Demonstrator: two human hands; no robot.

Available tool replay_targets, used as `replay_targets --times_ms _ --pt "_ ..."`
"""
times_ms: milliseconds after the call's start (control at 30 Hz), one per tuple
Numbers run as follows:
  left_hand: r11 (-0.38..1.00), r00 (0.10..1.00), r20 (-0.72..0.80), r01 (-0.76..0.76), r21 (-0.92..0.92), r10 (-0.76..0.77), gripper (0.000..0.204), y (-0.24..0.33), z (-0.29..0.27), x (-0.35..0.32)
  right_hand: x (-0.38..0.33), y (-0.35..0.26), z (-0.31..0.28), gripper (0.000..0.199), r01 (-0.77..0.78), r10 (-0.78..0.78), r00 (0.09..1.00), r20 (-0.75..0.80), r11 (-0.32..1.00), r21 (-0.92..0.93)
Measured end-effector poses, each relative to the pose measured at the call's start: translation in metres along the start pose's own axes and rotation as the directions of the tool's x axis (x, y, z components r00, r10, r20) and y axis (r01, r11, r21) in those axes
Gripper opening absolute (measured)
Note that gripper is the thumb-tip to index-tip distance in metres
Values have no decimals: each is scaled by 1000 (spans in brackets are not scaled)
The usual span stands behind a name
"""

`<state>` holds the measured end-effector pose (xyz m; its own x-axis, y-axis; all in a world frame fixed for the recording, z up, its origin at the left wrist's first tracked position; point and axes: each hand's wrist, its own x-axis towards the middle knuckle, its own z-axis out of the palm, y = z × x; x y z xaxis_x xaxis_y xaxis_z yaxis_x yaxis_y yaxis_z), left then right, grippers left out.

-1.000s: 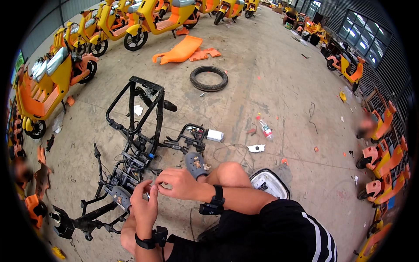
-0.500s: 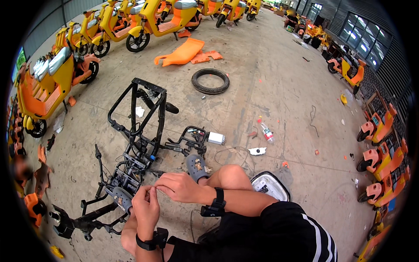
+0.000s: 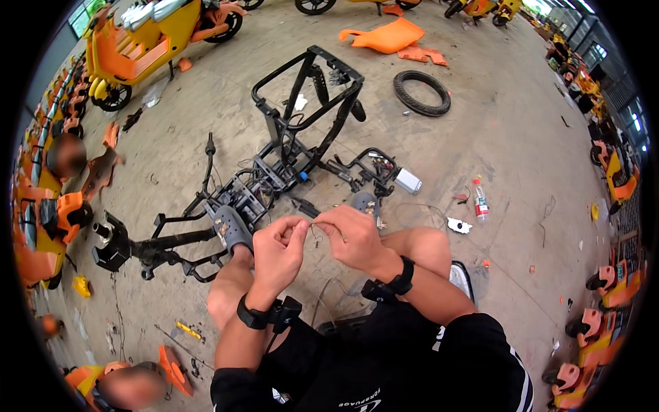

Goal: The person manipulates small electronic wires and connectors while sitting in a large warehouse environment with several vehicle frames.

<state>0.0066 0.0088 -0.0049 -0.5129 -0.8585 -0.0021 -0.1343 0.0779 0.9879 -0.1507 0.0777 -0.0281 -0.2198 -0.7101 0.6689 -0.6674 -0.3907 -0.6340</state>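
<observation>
- Left hand (image 3: pixel 278 248) and right hand (image 3: pixel 351 237) meet above the knees, fingertips of both pinching 1 thin wire (image 3: pixel 317 233).
- Stripped black scooter frame (image 3: pixel 288 161) lies on concrete just ahead.
- Loose tyre (image 3: pixel 421 93) and orange panel (image 3: pixel 386 36) beyond.
- Plastic bottle (image 3: pixel 481 204), red-labelled, to the right.

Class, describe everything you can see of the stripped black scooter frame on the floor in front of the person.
The stripped scooter frame is bare black metal tubing, looking scuffed and dusty, with no body panels, seat or wheels. It rests on the concrete floor: the boxy rear rack rises at the far end and the steering column stretches toward the picture's left. Loose wires hang around its middle. The person's grey clog rests against it. Both hands, left hand and right hand, pinch a thin wire just in front of it.
</observation>
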Motion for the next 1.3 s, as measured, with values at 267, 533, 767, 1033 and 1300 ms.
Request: replay_targets --times_ms 267,533,767,1033,1300 --pt "993 999 -23 20 -116 -23 12 -1 -3 1 4 0 -1 13 13 -13 1000 -2 1000 21" --pt "917 988 -140 1 -398 -61 18 9 -38 13 -8 23 -18 16 -297 299 953 53 954 -43" --pt "948 997 -24 65 -312 -76 15 12 -26 5 9 1 -6 26 -244 241 970 39 959 142" --pt "982 993 -41 -105 155 112 12 1 -14 4 1 0 -3 24 -699 546 707 449 441 563" --pt "866 949 30 -298 401 313 9 2 3 5 -13 22 0 21 -691 534 708 461 392 607"
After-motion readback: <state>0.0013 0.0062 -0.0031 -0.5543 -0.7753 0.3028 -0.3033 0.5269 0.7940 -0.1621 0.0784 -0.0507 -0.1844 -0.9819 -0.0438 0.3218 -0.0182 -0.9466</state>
